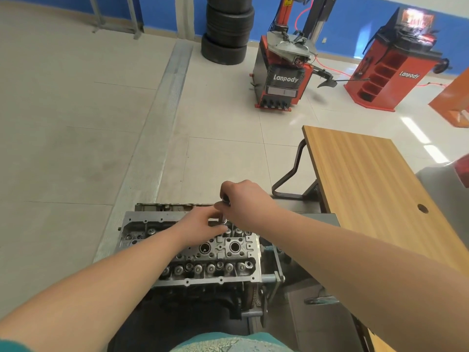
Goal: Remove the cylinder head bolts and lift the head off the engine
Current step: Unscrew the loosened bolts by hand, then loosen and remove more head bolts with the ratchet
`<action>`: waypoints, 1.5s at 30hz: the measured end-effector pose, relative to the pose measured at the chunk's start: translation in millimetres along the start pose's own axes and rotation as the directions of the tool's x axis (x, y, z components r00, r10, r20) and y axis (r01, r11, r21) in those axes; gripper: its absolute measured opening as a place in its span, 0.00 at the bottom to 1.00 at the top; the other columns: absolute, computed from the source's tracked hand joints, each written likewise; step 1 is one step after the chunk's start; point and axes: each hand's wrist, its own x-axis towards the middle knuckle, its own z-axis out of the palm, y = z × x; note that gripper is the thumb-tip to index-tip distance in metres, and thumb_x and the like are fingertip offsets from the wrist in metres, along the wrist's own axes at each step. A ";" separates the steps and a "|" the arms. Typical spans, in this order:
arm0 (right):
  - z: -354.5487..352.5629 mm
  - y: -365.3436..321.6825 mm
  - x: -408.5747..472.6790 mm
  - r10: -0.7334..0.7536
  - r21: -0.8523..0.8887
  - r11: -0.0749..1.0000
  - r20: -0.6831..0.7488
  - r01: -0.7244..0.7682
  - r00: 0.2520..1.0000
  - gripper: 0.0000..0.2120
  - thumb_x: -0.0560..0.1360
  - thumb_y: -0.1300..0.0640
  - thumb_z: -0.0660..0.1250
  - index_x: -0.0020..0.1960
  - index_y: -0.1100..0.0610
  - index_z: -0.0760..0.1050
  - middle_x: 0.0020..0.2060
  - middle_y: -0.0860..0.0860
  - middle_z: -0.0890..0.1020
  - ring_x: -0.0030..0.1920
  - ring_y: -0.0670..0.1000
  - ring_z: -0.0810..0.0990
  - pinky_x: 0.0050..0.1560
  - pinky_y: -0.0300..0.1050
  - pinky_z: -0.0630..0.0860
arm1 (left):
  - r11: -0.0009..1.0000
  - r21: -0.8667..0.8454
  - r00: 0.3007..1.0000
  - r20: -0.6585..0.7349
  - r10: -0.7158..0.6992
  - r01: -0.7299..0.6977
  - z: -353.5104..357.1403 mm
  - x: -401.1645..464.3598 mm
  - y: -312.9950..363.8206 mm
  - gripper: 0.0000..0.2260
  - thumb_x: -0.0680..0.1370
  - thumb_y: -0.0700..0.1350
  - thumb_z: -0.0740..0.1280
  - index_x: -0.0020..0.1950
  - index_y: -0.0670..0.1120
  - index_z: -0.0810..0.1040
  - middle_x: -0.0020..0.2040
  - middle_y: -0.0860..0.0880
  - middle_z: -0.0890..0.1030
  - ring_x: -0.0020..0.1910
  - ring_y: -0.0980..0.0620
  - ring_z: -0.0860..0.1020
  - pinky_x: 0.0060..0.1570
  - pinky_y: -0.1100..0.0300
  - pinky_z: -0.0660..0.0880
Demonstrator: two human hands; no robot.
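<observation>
The grey aluminium cylinder head (218, 252) sits on top of the engine, which is mounted on a stand below me, its valve springs and plug wells showing. A short chrome socket tool (223, 219) stands upright over the head's far side. My right hand (243, 196) grips the top of this tool from above. My left hand (200, 224) reaches across the head, and its fingertips pinch the tool's lower shaft just above the head. The tool's tip and whatever it sits on are hidden by my fingers.
A wooden-topped table (375, 189) stands close on the right, with the grey engine stand frame (276, 278) beside the head. Farther off on the tiled floor are a red tyre changer (284, 72), a stack of tyres (225, 29) and a red wheel balancer (390, 69).
</observation>
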 end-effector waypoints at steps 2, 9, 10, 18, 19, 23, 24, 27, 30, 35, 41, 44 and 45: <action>4.3 -1.7 -2.1 0.020 0.051 0.998 -0.014 -0.019 1.000 0.11 0.82 0.48 0.67 0.55 0.56 0.76 0.45 0.56 0.82 0.43 0.59 0.80 0.41 0.49 0.76 | 0.999 0.035 1.000 -0.027 -0.009 0.010 0.0 -0.1 1.1 0.05 0.79 0.52 0.75 0.54 0.55 0.84 0.51 0.59 0.87 0.53 0.62 0.83 0.58 0.58 0.80; 10.6 -1.3 -5.6 -0.013 0.012 1.000 0.028 0.012 1.000 0.11 0.83 0.49 0.65 0.56 0.57 0.75 0.45 0.58 0.82 0.45 0.62 0.80 0.47 0.56 0.81 | 0.998 0.069 0.997 -0.075 0.013 -0.007 0.2 -12.6 19.9 0.12 0.78 0.52 0.73 0.39 0.68 0.79 0.38 0.67 0.82 0.37 0.62 0.78 0.40 0.60 0.73; 11.4 -0.3 -7.7 -0.021 0.022 1.000 0.035 0.020 0.999 0.12 0.83 0.48 0.65 0.56 0.57 0.76 0.46 0.57 0.82 0.46 0.62 0.81 0.47 0.56 0.81 | 0.998 0.064 0.996 -0.085 0.025 -0.020 1.4 -13.4 26.3 0.10 0.76 0.53 0.69 0.39 0.69 0.78 0.37 0.66 0.82 0.34 0.60 0.76 0.38 0.60 0.72; 13.2 97.9 -56.2 0.425 0.569 0.791 -0.246 -0.225 0.871 0.19 0.79 0.32 0.60 0.64 0.39 0.76 0.42 0.38 0.83 0.45 0.41 0.82 0.47 0.47 0.80 | 0.929 -0.341 0.963 -0.266 0.050 -0.142 37.0 -10.0 38.4 0.04 0.83 0.47 0.67 0.50 0.51 0.81 0.35 0.54 0.77 0.38 0.57 0.75 0.47 0.51 0.72; 17.7 125.1 -65.8 0.545 0.605 0.730 -0.237 -0.316 0.805 0.17 0.80 0.35 0.61 0.63 0.41 0.77 0.45 0.39 0.83 0.48 0.42 0.82 0.50 0.50 0.81 | 0.929 -0.341 0.957 -0.286 0.039 -0.140 42.4 -7.8 40.3 0.05 0.84 0.44 0.67 0.49 0.50 0.81 0.35 0.50 0.76 0.38 0.54 0.74 0.46 0.50 0.72; 44.1 241.3 -126.7 0.868 0.558 0.468 -0.144 -0.685 0.476 0.16 0.82 0.50 0.62 0.67 0.51 0.77 0.57 0.50 0.83 0.52 0.55 0.82 0.55 0.55 0.82 | 0.928 -0.345 0.908 -0.419 -0.017 -0.142 58.3 1.6 47.3 0.09 0.82 0.42 0.66 0.43 0.53 0.80 0.30 0.57 0.74 0.35 0.50 0.72 0.40 0.53 0.70; 52.2 267.5 -144.8 0.913 0.527 0.389 -0.107 -0.756 0.395 0.16 0.81 0.53 0.62 0.67 0.53 0.77 0.57 0.53 0.83 0.52 0.57 0.82 0.54 0.54 0.81 | 0.929 -0.341 0.893 -0.449 -0.025 -0.145 60.2 3.5 47.6 0.08 0.80 0.44 0.65 0.43 0.53 0.80 0.30 0.57 0.74 0.34 0.50 0.71 0.38 0.54 0.69; 76.0 322.7 -190.4 0.978 0.406 0.173 0.036 -0.897 0.205 0.11 0.79 0.58 0.63 0.58 0.60 0.79 0.48 0.57 0.82 0.45 0.60 0.81 0.43 0.50 0.77 | 0.920 -0.364 0.858 -0.509 -0.065 -0.146 62.2 7.5 48.9 0.07 0.76 0.46 0.63 0.41 0.52 0.80 0.31 0.51 0.75 0.34 0.47 0.72 0.39 0.51 0.71; 96.6 352.0 -209.3 0.981 0.344 0.115 0.108 -0.932 0.161 0.06 0.78 0.61 0.64 0.52 0.61 0.78 0.40 0.56 0.80 0.39 0.57 0.78 0.38 0.49 0.77 | 0.900 -0.419 0.833 -0.536 -0.135 -0.123 62.4 12.4 51.7 0.07 0.76 0.45 0.64 0.40 0.51 0.80 0.29 0.50 0.74 0.33 0.46 0.73 0.38 0.48 0.71; 120.7 384.7 -206.8 0.959 0.312 0.194 0.141 -0.930 0.247 0.03 0.79 0.60 0.61 0.53 0.55 0.71 0.43 0.53 0.77 0.41 0.55 0.77 0.40 0.50 0.75 | 0.881 -0.453 0.793 -0.583 -0.176 -0.138 65.7 19.1 45.8 0.15 0.80 0.34 0.63 0.40 0.50 0.80 0.26 0.55 0.75 0.28 0.52 0.75 0.35 0.56 0.74; 136.0 424.2 -192.2 0.917 0.277 0.267 0.222 -0.923 0.332 0.05 0.77 0.59 0.65 0.51 0.58 0.72 0.45 0.57 0.78 0.41 0.57 0.78 0.34 0.49 0.70 | 0.877 -0.448 0.730 -0.656 -0.189 -0.175 75.7 26.0 50.4 0.16 0.76 0.36 0.62 0.36 0.53 0.81 0.25 0.55 0.75 0.25 0.55 0.75 0.28 0.62 0.73; 144.6 437.1 -189.5 0.916 0.226 0.267 0.241 -0.937 0.320 0.05 0.77 0.60 0.66 0.51 0.58 0.71 0.44 0.57 0.78 0.41 0.57 0.78 0.34 0.49 0.70 | 0.876 -0.439 0.725 -0.667 -0.170 -0.199 78.1 27.0 53.1 0.15 0.74 0.37 0.61 0.34 0.53 0.81 0.24 0.55 0.72 0.24 0.54 0.71 0.30 0.61 0.73; 145.3 439.8 -187.7 0.914 0.209 0.280 0.241 -0.937 0.327 0.05 0.77 0.59 0.67 0.50 0.58 0.71 0.44 0.57 0.78 0.41 0.57 0.78 0.34 0.49 0.70 | 0.876 -0.437 0.723 -0.671 -0.167 -0.203 78.5 26.9 53.0 0.16 0.74 0.36 0.61 0.34 0.53 0.80 0.23 0.55 0.71 0.24 0.53 0.70 0.30 0.60 0.73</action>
